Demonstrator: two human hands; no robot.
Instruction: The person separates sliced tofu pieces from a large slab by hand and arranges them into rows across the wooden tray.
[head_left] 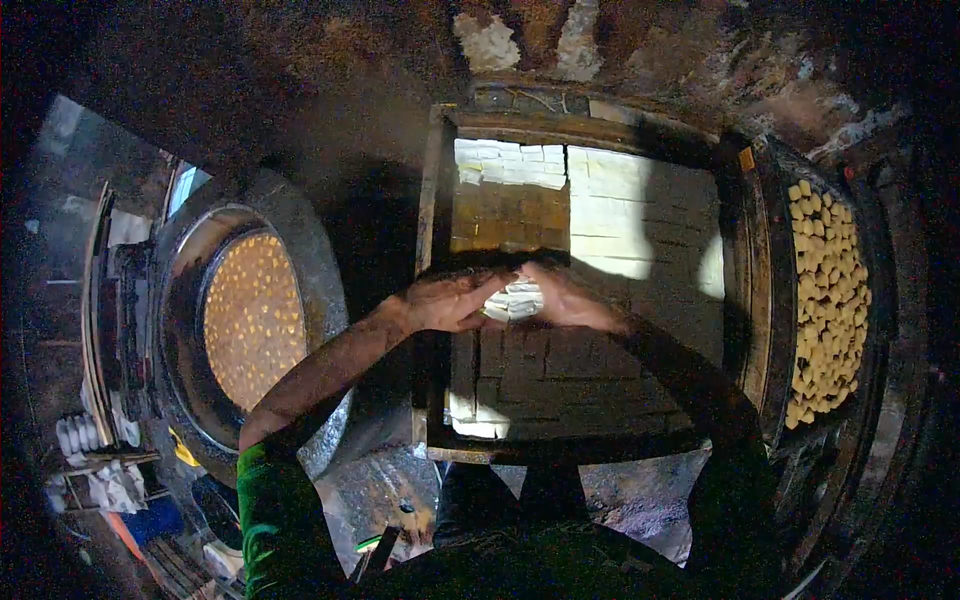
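My left hand [445,303] and my right hand [575,300] close in from both sides around a small cluster of white tofu pieces [514,299]. They hold it above a wooden-framed tray [434,200]. Cut white tofu [620,210] fills much of the tray in rows, partly in sunlight and partly in shadow. A short row of white blocks [510,163] lies along its far left. Between that row and my hands, the brown tray bottom [508,220] lies bare. The undersides of my fingers are hidden.
To the left stands a large round pan [185,270] with many small pieces floating in brownish liquid [255,320]. At the right, a long container [775,225] holds a heap of yellowish blocks [828,300]. Metal racks and cloths [118,487] crowd the lower left.
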